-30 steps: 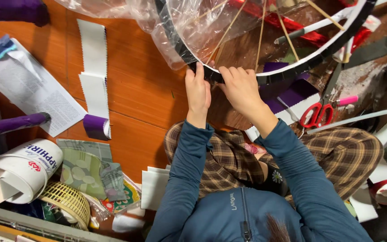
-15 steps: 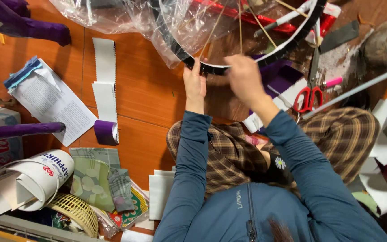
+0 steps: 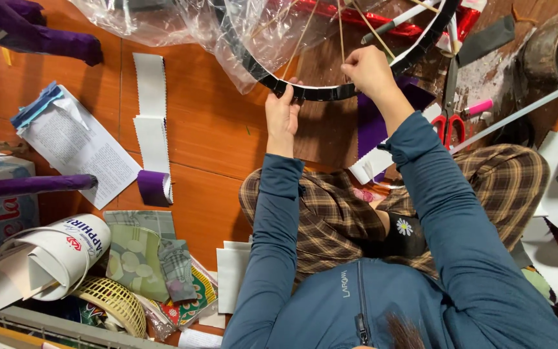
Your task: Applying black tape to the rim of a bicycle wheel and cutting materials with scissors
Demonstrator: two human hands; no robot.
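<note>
On the orange wood floor (image 3: pixel 214 129), person sat cross-legged w/ a big black hoop (image 3: pixel 311 92) held up in front, thin sticks (image 3: pixel 340 32) fanning like spokes inside it, clear plastic sheet (image 3: pixel 240 32) draped over the hoop's far-left part. Hoop's near edge sat above the knees; bare floor open to its left up to the white paper strip (image 3: pixel 152 110). Right side was crowded: red-handled scissors (image 3: pixel 448 123) and pink marker (image 3: pixel 479 106) just beside the rim. Left hand (image 3: pixel 282 110) was clamped on the hoop's lower rim, fingers wrapped over the edge. Right hand (image 3: pixel 369 71) was at the rim further right, fingertips pinched together on a stick end. Purple roll (image 3: pixel 154 187) lay well apart, left.
</note>
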